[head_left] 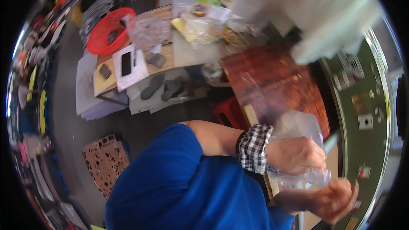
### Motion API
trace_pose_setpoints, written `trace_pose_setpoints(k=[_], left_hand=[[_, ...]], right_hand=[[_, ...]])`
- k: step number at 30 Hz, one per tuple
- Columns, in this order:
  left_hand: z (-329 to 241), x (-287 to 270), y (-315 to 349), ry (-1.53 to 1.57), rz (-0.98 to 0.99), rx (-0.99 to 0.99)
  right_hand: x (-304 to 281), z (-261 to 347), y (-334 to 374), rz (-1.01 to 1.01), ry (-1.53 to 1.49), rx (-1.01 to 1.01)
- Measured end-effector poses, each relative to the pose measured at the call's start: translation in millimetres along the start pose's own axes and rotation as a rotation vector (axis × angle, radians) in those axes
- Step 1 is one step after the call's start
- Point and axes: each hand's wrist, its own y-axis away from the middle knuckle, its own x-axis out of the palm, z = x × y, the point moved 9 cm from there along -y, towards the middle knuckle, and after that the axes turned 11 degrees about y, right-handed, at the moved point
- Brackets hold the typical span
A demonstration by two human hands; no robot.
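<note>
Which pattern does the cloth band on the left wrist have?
The cloth band is black and white checked; best view: head.

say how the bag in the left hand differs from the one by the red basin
The held bag is gripped in the left hand; the other bag lies beside the red basin, in no hand. The held bag is drawn into a narrow end beyond the hand; the other bag is a loose, crumpled heap. The held bag overlaps the red-brown table in view; the other bag lies on pale wood. Both are see-through plastic.
</note>
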Motion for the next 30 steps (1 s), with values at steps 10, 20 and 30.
trace_pose_setpoints(k=[10, 20, 30], left_hand=[[-155, -152, 87, 0.074, -0.032, 0.132], [-208, -396, 312, -0.015, -0.986, -0.235], [-164, -606, 467, -1.55, -1.017, -0.842]], right_hand=[[261, 179, 167, 1.232, -1.471, 0.851], [305, 262, 264, 1.867, -1.394, 1.114], [352, 246, 212, 1.453, -1.467, 1.26]])
